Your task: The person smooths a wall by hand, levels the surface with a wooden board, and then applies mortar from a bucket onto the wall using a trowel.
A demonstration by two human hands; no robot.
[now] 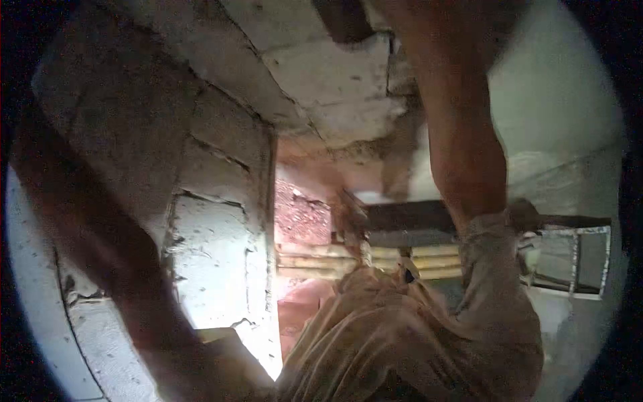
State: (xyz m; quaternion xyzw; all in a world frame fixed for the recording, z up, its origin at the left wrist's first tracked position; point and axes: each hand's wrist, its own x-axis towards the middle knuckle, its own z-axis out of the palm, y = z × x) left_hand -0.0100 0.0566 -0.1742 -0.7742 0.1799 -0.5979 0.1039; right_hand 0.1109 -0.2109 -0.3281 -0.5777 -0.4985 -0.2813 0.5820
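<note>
My left forearm (127, 261) reaches up along the left side, past a block wall, and fades into the dark rim of the view; the hand does not show. My right arm (462, 127) stretches from a tan sleeve (495, 275) up past the top edge, so that hand is cut off too. Near the top, left of the right arm, a dark blunt object (343, 20) hangs into view against pale blocks (335, 74). I cannot make out what it is or whether a hand touches it.
Rough block walls (214, 234) with open joints stand close on the left. Behind my shirt (402, 321) are yellowish horizontal poles (435, 261) and reddish rubble (301, 214). A white-flecked metal frame (606, 254) stands at the right, by a smooth pale wall (556, 94).
</note>
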